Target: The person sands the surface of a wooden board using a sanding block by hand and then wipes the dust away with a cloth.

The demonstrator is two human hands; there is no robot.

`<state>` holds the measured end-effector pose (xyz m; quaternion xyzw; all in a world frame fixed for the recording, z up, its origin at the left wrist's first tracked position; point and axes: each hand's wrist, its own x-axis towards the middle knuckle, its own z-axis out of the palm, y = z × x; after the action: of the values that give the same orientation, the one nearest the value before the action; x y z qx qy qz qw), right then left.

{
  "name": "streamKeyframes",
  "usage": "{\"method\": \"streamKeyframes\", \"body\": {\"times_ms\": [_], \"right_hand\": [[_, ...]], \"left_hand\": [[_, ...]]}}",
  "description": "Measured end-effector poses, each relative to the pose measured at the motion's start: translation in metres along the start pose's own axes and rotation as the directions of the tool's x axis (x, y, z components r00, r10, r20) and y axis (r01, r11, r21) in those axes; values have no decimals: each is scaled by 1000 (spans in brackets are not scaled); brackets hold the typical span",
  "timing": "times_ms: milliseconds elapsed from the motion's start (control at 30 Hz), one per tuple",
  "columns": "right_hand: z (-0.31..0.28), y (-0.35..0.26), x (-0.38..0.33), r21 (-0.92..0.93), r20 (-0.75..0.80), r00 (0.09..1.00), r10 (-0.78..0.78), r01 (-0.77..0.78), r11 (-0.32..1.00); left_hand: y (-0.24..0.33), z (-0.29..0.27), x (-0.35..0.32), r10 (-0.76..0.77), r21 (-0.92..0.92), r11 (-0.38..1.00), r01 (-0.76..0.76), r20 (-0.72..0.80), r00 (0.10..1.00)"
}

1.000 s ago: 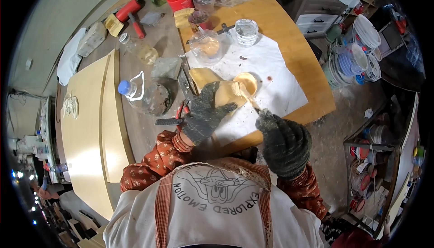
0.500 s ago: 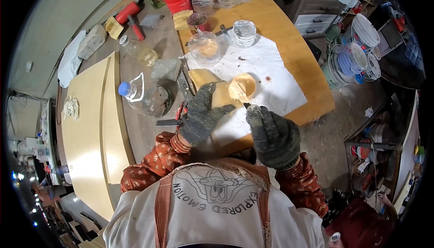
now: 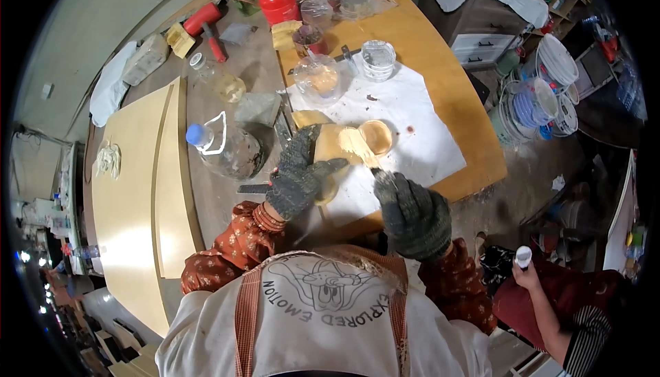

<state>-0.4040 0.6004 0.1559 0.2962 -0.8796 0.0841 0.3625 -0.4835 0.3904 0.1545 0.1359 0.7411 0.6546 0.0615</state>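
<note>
My left hand [image 3: 300, 174], in a dark knit glove, holds a smooth tan piece [image 3: 331, 144] between spread fingers and thumb; part of it is hidden under the glove. My right hand [image 3: 414, 212], also gloved, pinches a thin spreading tool whose handle is mostly covered. Its far end runs into thick cream paste [image 3: 356, 146] lying over the tan piece. Touching the paste is a small round tub [image 3: 377, 137] with tan inner walls. White paper [image 3: 419, 126] lies beneath. Beyond stand a plastic-wrapped tub of orange paste [image 3: 320, 79] and a clear-sided container [image 3: 378, 60].
To the left are a blue-capped bottle [image 3: 223, 146], a clear bottle [image 3: 218, 81] and pale panels [image 3: 130, 205]. Red jars [image 3: 278, 3] and lidded tubs crowd the far end. Stacked buckets [image 3: 533, 95] stand right. A co-worker's hand [image 3: 528, 277] holds a white-topped item at lower right.
The paste at the tool's end has moved left, off the tub's opening and onto the tan piece. My left hand has shifted slightly. The co-worker's arm has come further into view.
</note>
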Motion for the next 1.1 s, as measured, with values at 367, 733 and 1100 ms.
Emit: {"method": "streamKeyframes", "body": {"times_ms": [367,733,1100], "right_hand": [[-10,-1,6,28,18,999,-50,49,998],[-8,13,32,781,480,671,566,-620,73],[-3,18,38,798,391,725,567,-574,184]], "left_hand": [[1,-10,0,-5,-73,997,0,-62,998],[-3,-18,-1,98,-92,991,-99,-19,995],[8,-23,-6,53,18,998,-54,33,998]]}}
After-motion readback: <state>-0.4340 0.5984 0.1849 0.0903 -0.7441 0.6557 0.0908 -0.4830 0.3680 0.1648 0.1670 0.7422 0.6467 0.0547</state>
